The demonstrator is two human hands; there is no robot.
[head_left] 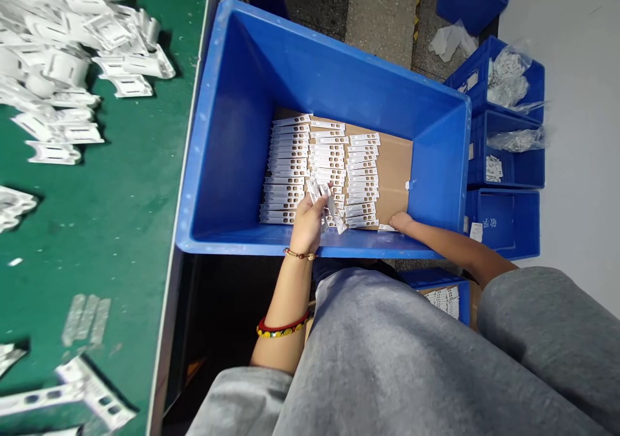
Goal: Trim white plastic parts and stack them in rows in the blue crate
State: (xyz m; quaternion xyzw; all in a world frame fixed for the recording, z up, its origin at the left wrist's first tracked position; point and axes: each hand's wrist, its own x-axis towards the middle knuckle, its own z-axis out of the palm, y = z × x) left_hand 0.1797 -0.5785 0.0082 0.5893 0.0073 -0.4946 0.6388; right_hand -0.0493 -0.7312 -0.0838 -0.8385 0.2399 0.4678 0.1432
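blue plastic crate (320,68) sits right under my hands. my left hand (307,226) pinches white strips (327,207) tight at 6 o'clock, while my right hand (402,221) rests open and empty on the cardboard sheet (392,171) at 4 o'clock, beside more strips in rows (310,158). green workbench (97,197) runs along 9 o'clock.

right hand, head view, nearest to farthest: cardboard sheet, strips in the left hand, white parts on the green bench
From the right hand:
1. cardboard sheet, at its fingertips, in the blue bin
2. white strips in the left hand, to its left
3. white parts on the green bench, far left
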